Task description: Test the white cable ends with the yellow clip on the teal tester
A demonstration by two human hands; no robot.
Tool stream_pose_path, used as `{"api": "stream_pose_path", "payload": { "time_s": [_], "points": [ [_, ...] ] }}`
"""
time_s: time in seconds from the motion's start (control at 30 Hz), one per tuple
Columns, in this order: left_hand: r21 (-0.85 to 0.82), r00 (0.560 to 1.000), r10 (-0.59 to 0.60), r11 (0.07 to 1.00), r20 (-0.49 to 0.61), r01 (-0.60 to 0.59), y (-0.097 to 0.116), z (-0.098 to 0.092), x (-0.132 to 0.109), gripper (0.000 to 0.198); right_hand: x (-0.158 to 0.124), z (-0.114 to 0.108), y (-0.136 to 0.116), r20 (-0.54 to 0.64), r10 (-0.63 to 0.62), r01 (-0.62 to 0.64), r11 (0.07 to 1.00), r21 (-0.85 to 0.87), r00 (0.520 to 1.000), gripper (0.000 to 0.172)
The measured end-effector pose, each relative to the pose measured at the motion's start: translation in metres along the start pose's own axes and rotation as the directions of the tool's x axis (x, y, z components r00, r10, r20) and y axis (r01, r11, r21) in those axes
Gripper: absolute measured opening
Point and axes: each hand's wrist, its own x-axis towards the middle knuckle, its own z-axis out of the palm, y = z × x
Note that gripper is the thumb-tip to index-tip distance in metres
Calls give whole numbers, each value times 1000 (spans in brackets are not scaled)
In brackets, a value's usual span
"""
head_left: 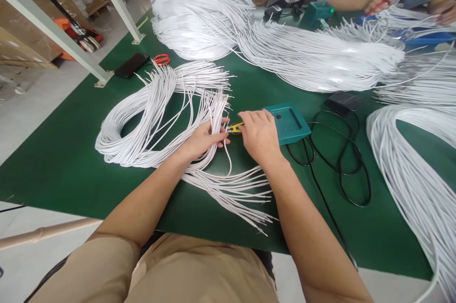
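Note:
My left hand (207, 138) is closed around a bunch of white wires (218, 110) whose cut ends stick up above the fingers. Small yellow-handled pliers (235, 127) are in my right hand (260, 134), with their jaws at a wire end beside my left fingertips. Whether the jaws grip the wire is too small to tell. More of the looped wire bundle (121, 146) lies to the left, and loose wire ends (242, 194) fan out below my hands. Just behind my right hand sits a teal device (290, 125), partly covered by it.
Large white wire coils (199, 8) fill the back, with another coil (402, 160) at right. Black cables (342, 165) loop beside the teal device. Red-handled scissors (161, 59) and a black phone-like object (131, 65) lie near the metal post (121, 4). Across the table, a co-worker's hand (379, 3) handles wires.

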Motion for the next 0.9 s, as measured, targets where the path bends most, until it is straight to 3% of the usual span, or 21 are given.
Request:
{"api": "stream_pose_path", "payload": {
  "time_s": [0.13,0.23,0.63,0.9],
  "points": [
    [64,999,9,998,-53,-6,-7,-1,5,43,9,-2,12,181,-26,36,998,-52,983,20],
    [74,998,10,997,-67,-5,-11,-1,7,43,14,-6,16,235,-53,58,998,-14,971,13],
    [152,989,-25,987,-145,47,-16,-1,12,46,17,-1,21,237,-69,83,995,-49,969,23],
    [283,986,28,959,-167,20,-19,1,13,37,20,-3,19,275,-51,72,995,-67,960,23]
  ]
}}
